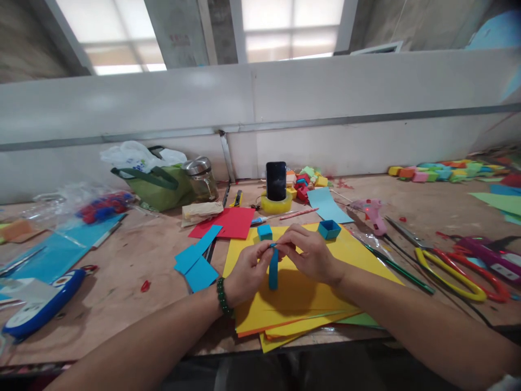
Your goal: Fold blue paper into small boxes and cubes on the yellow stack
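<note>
My left hand (248,269) and my right hand (309,252) meet over a stack of yellow paper (362,260). Together they pinch the top of a narrow blue paper strip (273,274), which hangs down between them. A green bead bracelet sits on my left wrist. Just beyond my fingers lie a small closed blue paper cube (264,232) and an open blue paper box (329,229). Blue paper offcuts (196,263) rest to the left of the yellow stack.
A phone (275,180) stands in a yellow tape roll at the back. Red paper (230,222), a pink glue gun (372,212), yellow and red scissors (456,271), a green bag (157,187), a jar and coloured paper cubes (439,172) lie around the wooden table.
</note>
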`<action>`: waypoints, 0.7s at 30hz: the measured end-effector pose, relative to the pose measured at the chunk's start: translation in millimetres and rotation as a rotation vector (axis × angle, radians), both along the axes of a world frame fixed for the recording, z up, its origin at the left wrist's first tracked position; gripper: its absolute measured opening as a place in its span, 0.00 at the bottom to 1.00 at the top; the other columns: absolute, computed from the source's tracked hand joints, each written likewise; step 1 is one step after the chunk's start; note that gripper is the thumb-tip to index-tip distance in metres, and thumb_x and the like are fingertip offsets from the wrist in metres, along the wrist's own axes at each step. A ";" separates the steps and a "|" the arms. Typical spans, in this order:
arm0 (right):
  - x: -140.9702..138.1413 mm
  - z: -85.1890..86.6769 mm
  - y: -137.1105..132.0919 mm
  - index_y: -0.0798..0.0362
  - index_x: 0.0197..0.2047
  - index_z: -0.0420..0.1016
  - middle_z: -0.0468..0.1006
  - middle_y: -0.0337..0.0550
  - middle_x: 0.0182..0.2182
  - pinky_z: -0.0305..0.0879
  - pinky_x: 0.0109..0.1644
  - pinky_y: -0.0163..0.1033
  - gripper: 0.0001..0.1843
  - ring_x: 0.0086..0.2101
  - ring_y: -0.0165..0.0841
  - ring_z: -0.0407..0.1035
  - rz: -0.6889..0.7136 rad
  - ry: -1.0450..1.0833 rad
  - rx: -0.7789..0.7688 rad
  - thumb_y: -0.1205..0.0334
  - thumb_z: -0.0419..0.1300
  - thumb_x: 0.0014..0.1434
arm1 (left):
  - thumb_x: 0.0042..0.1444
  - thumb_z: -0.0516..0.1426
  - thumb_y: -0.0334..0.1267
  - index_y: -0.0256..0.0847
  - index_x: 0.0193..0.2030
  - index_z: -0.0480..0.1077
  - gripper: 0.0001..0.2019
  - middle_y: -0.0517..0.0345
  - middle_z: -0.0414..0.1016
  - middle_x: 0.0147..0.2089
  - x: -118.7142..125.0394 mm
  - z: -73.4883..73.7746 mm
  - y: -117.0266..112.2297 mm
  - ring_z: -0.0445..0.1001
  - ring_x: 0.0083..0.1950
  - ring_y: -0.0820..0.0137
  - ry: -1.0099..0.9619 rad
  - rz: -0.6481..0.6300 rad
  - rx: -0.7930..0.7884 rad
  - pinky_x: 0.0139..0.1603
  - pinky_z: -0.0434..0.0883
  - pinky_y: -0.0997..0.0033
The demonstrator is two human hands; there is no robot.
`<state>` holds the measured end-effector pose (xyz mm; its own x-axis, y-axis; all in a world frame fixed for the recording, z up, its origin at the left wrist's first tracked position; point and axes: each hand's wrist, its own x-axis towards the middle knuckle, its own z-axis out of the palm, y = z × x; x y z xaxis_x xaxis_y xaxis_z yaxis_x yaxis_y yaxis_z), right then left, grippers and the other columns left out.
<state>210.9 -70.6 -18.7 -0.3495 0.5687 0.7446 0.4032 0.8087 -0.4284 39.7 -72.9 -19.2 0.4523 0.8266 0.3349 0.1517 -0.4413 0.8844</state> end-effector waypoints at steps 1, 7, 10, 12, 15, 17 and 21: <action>-0.6 1.1 -0.9 0.52 0.29 0.69 0.72 0.39 0.24 0.66 0.29 0.33 0.11 0.25 0.27 0.68 0.016 0.025 -0.043 0.64 0.53 0.64 | 0.59 0.51 0.50 0.38 0.32 0.72 0.18 0.52 0.77 0.32 -0.5 -0.2 0.2 0.73 0.35 0.66 -0.001 -0.007 -0.026 0.39 0.69 0.69; -2.7 1.2 -1.1 0.53 0.30 0.67 0.73 0.39 0.25 0.64 0.27 0.33 0.14 0.24 0.27 0.68 0.124 0.111 -0.381 0.53 0.55 0.63 | 0.61 0.50 0.49 0.37 0.28 0.72 0.19 0.52 0.78 0.29 -5.0 -0.8 0.1 0.74 0.31 0.68 0.130 0.029 0.033 0.34 0.68 0.71; -1.8 -0.9 0.1 0.53 0.28 0.68 0.71 0.39 0.24 0.62 0.26 0.33 0.17 0.23 0.27 0.65 0.095 0.084 -0.347 0.50 0.57 0.61 | 0.61 0.49 0.46 0.37 0.29 0.72 0.19 0.52 0.78 0.29 -4.3 -1.4 -1.5 0.74 0.31 0.67 0.188 0.036 0.088 0.34 0.68 0.71; -1.2 -1.1 -0.1 0.53 0.26 0.68 0.70 0.39 0.23 0.59 0.25 0.33 0.18 0.23 0.26 0.61 0.061 0.070 -0.286 0.50 0.56 0.61 | 0.61 0.49 0.46 0.37 0.30 0.73 0.18 0.52 0.79 0.30 -3.1 -2.1 -1.4 0.75 0.32 0.67 0.168 0.024 0.076 0.35 0.69 0.71; -1.5 -0.1 -1.0 0.53 0.27 0.67 0.69 0.38 0.22 0.57 0.25 0.33 0.17 0.22 0.26 0.60 0.026 0.090 -0.294 0.51 0.55 0.62 | 0.58 0.52 0.45 0.37 0.30 0.74 0.16 0.52 0.79 0.30 -2.1 -3.3 1.4 0.76 0.32 0.67 0.118 0.013 0.020 0.35 0.70 0.72; -2.1 0.3 -1.1 0.53 0.28 0.67 0.70 0.38 0.22 0.58 0.26 0.33 0.17 0.23 0.26 0.61 0.041 0.093 -0.351 0.51 0.54 0.62 | 0.57 0.53 0.44 0.37 0.29 0.74 0.15 0.53 0.79 0.29 -2.4 -3.4 3.5 0.76 0.32 0.67 0.116 0.015 -0.009 0.34 0.71 0.72; -0.6 0.2 3.5 0.53 0.29 0.69 0.72 0.39 0.24 0.59 0.27 0.33 0.16 0.24 0.27 0.63 0.093 0.095 -0.425 0.49 0.57 0.60 | 0.55 0.55 0.46 0.37 0.31 0.76 0.15 0.52 0.79 0.30 -4.2 0.7 4.2 0.76 0.34 0.66 0.114 0.017 -0.037 0.36 0.72 0.70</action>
<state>210.3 -67.2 -18.6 -0.3550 0.8005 0.4829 0.2801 0.5839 -0.7619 35.5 -68.7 -18.4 0.4718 0.8451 0.2514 0.2593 -0.4055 0.8765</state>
